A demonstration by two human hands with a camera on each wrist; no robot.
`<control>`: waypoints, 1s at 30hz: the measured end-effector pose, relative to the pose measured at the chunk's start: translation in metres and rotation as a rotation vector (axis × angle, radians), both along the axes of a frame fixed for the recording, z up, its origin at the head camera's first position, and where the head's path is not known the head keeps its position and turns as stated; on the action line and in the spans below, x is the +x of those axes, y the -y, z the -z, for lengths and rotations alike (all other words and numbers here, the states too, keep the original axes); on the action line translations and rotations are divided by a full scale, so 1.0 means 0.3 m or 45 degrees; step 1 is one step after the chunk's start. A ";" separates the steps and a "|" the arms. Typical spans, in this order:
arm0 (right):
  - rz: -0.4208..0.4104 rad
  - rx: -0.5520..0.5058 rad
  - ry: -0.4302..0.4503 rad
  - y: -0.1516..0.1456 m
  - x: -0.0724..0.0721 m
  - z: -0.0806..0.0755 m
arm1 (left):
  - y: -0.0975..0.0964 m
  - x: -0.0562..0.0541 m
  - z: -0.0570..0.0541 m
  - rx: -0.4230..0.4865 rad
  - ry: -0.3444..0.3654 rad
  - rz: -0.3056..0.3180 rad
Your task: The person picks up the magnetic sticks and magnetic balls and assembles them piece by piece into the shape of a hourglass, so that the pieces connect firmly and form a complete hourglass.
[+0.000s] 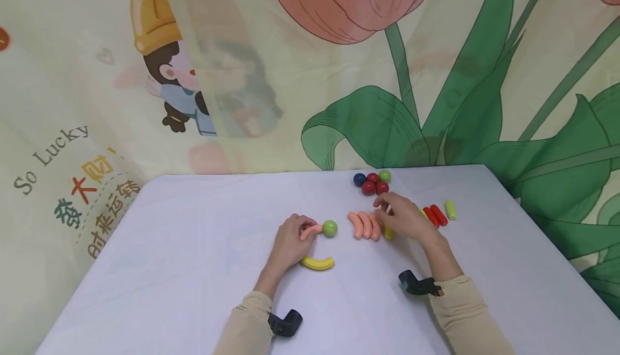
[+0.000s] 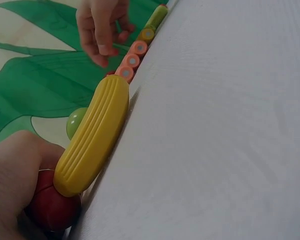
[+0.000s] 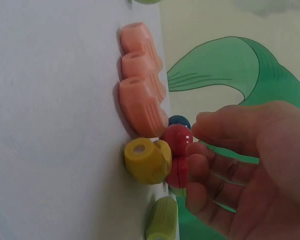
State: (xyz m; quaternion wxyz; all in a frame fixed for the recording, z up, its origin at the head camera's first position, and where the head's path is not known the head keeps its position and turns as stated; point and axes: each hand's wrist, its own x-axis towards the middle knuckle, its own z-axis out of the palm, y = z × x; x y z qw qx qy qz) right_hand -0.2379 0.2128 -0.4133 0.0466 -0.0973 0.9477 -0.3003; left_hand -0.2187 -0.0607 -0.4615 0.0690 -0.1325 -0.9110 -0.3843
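Note:
On the white table my left hand (image 1: 290, 241) pinches a pink curved magnetic stick (image 1: 312, 230), whose far end meets a green ball (image 1: 330, 228). A yellow curved stick (image 1: 318, 263) lies just in front. In the left wrist view a dark red ball (image 2: 52, 207) touches that stick's near end, beside the left hand; the hand hides it from the head view. My right hand (image 1: 399, 215) hovers with loosely bent fingers, holding nothing, over another yellow stick (image 3: 142, 162). Beside it, three pink curved sticks (image 1: 364, 226) lie in a row.
Red, blue and green balls (image 1: 368, 188) cluster near the table's back edge. Straight red sticks (image 1: 435, 216) and a light green stick (image 1: 450, 210) lie to the right of the right hand. A printed cloth (image 1: 252, 75) hangs behind the table (image 1: 203, 236).

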 end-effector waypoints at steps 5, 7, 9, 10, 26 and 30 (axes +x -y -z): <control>0.014 0.049 0.064 -0.017 -0.007 -0.007 | 0.001 -0.009 0.000 0.006 0.000 0.003; 0.007 0.073 0.094 -0.020 -0.009 -0.007 | 0.003 -0.009 0.000 0.015 -0.003 0.005; -0.006 0.096 0.139 -0.022 -0.009 -0.004 | 0.004 -0.007 0.002 0.016 -0.004 0.009; -0.008 0.101 0.164 -0.022 -0.008 -0.002 | 0.005 -0.005 0.003 0.018 -0.004 0.012; 0.026 0.091 0.256 -0.012 -0.008 0.002 | 0.000 -0.003 0.000 0.053 0.031 -0.003; 0.031 0.081 0.248 -0.007 -0.004 0.008 | 0.002 0.000 0.007 0.076 0.040 -0.002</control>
